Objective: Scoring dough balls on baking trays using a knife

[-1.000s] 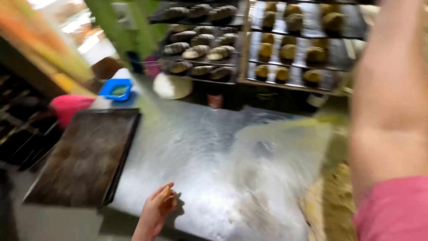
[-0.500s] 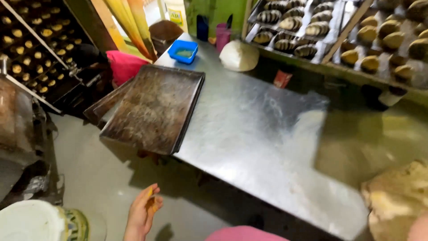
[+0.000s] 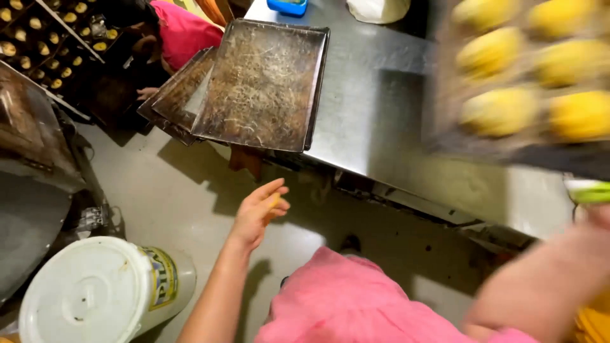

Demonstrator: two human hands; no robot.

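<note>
Bakery floor, steel table across frame top, worn baking tray upper centre. Left hand — swung out since a second ago — pinches a small yellow dough bit. Right hand at right edge lifts a blurred tray of yellow buns; grip unclear.

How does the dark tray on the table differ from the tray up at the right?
The dark baking tray lies flat on the steel table and carries nothing; the raised tray is blurred and carries yellow dough pieces. The dark baking tray sits far from the left hand; the raised tray is at the right arm side. Both look dark and worn.
</note>
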